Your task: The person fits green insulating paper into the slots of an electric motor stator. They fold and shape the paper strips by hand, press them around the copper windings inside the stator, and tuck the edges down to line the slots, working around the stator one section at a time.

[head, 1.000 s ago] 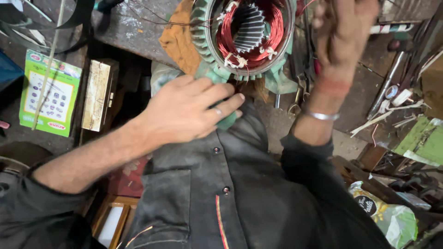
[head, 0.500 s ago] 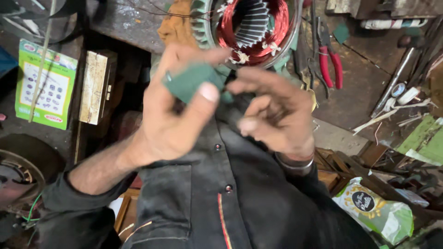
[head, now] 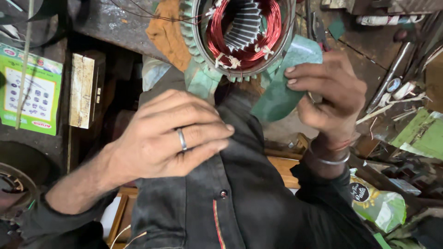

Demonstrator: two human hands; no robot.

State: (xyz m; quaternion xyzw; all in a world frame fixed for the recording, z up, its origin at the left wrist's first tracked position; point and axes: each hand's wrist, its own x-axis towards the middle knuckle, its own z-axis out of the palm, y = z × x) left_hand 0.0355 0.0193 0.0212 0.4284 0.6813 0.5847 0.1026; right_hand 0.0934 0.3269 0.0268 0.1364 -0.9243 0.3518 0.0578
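Pinching a green insulation sheet [head: 281, 94] beside the motor stator [head: 242, 37], the right hand [head: 330, 94] looks ready to slot it in, needing careful alignment, while the left hand [head: 168, 136] rests flat and empty.

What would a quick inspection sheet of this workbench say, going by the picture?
Surface: dark, stained workbench.
Job's things: motor stator with red copper windings; green insulation paper by its rim.
Clutter: green printed card, small worn box, snack bag, green scraps.
Hands: right hand pinches the green insulation paper; left hand, wearing a ring, rests flat on the dark shirt.
Cables: thin loose wires near the stator.
Surroundings: metal rods at right.
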